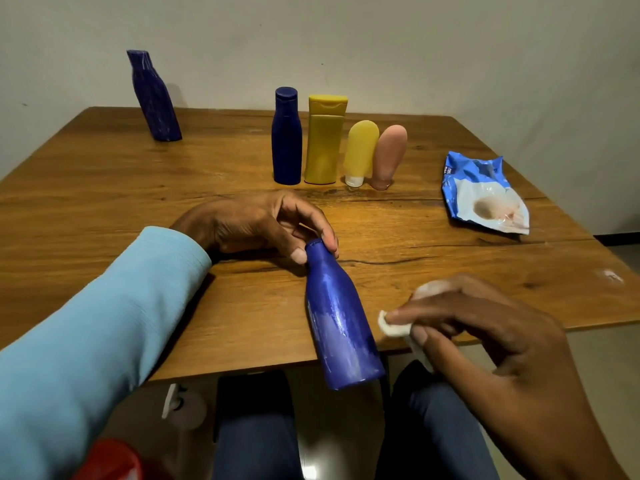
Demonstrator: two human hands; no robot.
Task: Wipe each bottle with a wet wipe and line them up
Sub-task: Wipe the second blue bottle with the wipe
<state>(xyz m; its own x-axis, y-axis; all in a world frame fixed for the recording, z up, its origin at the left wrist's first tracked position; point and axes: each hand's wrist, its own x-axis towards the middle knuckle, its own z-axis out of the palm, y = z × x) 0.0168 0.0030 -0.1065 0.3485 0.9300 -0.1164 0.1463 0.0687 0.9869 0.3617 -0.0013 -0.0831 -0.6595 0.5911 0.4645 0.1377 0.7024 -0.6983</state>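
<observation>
Head view: blue bottle (341,317) is pinched at the cap by the left hand (263,225) over the table (104,188) edge, wipe (393,325) pinched in the right hand (485,327) just beside it, so it's probably best rotated slowly while wiped.

My right hand (485,327) covers most of the wet wipe (393,325), so only a folded corner and a bit below my fingers show. A red thing (110,460) at the bottom edge is blurred and cut off, and the print on the wipes pack (485,194) is too small to read.
</observation>
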